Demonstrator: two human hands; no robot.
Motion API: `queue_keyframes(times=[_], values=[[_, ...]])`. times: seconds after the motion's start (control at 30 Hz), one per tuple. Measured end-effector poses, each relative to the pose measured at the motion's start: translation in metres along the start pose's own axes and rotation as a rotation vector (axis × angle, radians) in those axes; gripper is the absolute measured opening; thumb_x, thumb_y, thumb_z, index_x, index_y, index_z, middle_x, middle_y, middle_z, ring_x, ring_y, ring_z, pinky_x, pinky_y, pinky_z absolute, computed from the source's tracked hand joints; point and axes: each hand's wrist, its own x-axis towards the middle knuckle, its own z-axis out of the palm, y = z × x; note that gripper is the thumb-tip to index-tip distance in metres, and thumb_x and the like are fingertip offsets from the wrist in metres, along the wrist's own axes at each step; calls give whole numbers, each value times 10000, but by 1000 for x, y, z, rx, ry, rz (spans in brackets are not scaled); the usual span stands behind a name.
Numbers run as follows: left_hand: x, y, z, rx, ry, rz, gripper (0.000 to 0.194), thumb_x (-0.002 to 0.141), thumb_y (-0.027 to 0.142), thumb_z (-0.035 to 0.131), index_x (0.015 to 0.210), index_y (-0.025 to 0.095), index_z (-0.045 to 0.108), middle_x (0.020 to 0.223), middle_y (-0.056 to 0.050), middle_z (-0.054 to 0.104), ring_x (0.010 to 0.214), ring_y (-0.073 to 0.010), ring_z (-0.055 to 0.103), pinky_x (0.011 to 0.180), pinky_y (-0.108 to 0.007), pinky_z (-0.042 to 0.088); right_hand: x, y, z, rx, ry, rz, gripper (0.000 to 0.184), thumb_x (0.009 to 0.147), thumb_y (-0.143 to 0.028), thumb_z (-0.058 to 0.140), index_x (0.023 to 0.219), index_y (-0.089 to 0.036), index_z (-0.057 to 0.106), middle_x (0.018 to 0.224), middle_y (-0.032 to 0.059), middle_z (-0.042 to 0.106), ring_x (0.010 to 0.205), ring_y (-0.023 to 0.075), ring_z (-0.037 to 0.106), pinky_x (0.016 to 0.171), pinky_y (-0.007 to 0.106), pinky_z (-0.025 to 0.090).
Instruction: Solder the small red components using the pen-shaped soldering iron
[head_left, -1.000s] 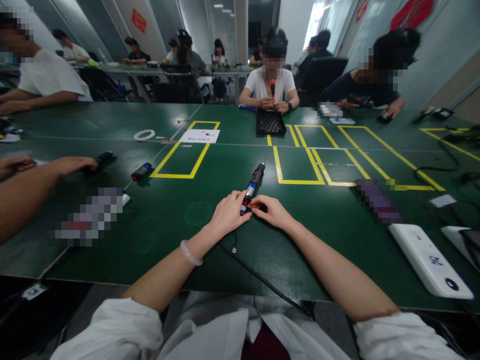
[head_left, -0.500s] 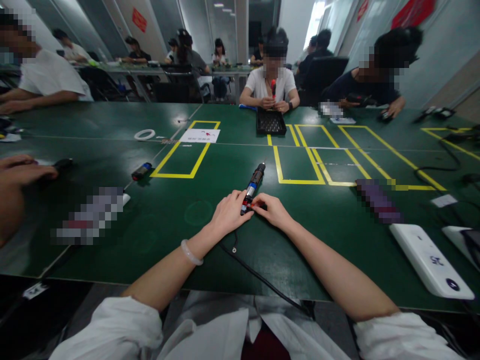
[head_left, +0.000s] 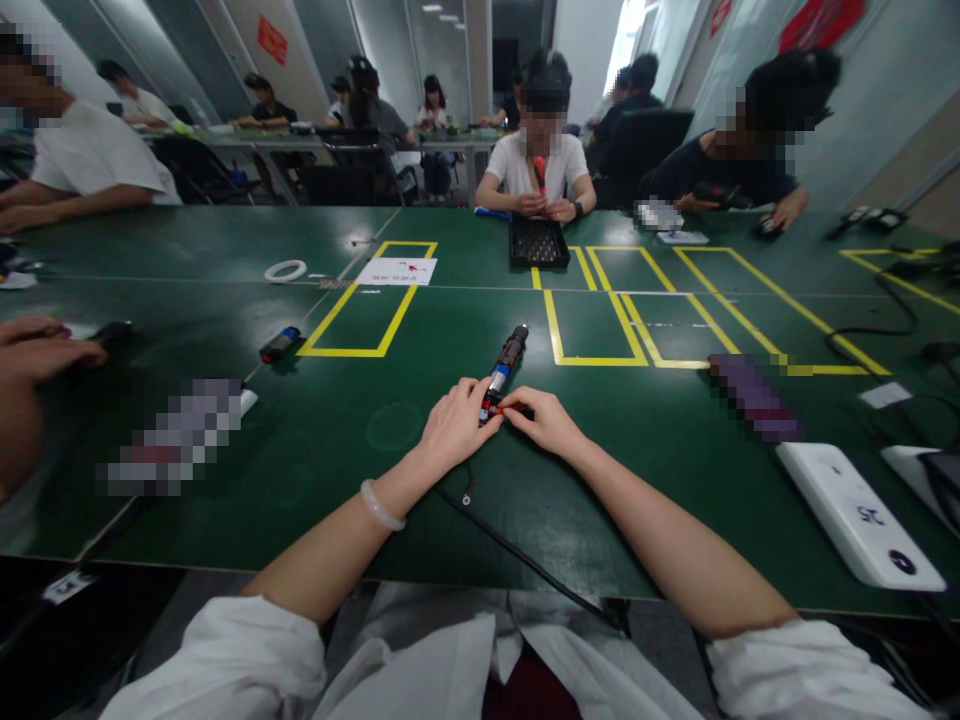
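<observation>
An electric screwdriver (head_left: 511, 350) with a black nose and a blue and silver band lies on the green table (head_left: 330, 430) before me, its tip pointing away. My left hand (head_left: 459, 425) is wrapped over its rear part, pressing it to the table, thumb toward the right hand. My right hand (head_left: 546, 420) pinches a small red and black piece (head_left: 513, 407) against the side of the screwdriver's rear end. Fingers hide most of that piece, so its kind is unclear. From under my left hand a thin cord with a small metal ring (head_left: 466, 499) trails, beside a black cable (head_left: 517, 548).
At left lie a second blue and black tool (head_left: 280, 344), a tape roll (head_left: 286, 271) and a blurred phone. A white power bank (head_left: 859, 515) sits at right near another phone. Yellow tape outlines (head_left: 600, 361) mark the table. Opposite, a person works over a black tray (head_left: 539, 244).
The view has shifted slightly, moving everything a little to the left in the picture. Both hands keep almost the same grip, and the screwdriver lies as before.
</observation>
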Motion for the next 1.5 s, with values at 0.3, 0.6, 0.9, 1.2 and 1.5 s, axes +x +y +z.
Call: queue_keyframes(times=[0.3, 0.6, 0.9, 1.2, 1.5], values=[[0, -6, -7, 105, 0, 15, 582, 890, 413, 519, 1424, 259, 346, 1225, -101, 482, 1051, -251, 532, 857, -347, 465, -1, 6, -2, 34, 35, 38, 137, 888, -208, 545, 983, -189, 641, 851, 31, 655, 762, 156, 605, 724, 280, 478], [12, -72, -13, 169, -16, -195, 583, 908, 464, 461, 1436, 244, 349, 1268, -135, 457, 1069, -291, 530, 860, -390, 471, -2, 8, -5, 12, 24, 32, 131, 889, -198, 548, 968, -192, 653, 904, 40, 678, 771, 156, 611, 725, 277, 469], [2, -176, -26, 98, -108, -494, 648, 885, 519, 432, 1470, 266, 318, 1360, -162, 404, 1195, -363, 477, 942, -472, 436, -2, 6, -6, 8, 1, 42, 125, 893, -195, 547, 941, -189, 662, 887, 33, 680, 775, 154, 615, 728, 269, 461], [-10, -208, -32, 110, -61, -589, 656, 873, 512, 461, 1463, 245, 356, 1395, -184, 430, 1192, -394, 495, 930, -491, 431, -3, 8, -5, -2, 1, 48, 116, 890, -184, 556, 924, -174, 667, 848, 27, 677, 731, 138, 599, 686, 242, 440], [-10, -195, -37, 206, 50, -514, 433, 822, 400, 579, 1196, 182, 555, 1228, -168, 535, 1097, -348, 540, 890, -445, 448, -2, 6, -5, -11, -5, 46, 129, 895, -190, 547, 924, -173, 671, 851, 30, 678, 723, 138, 591, 683, 247, 439]])
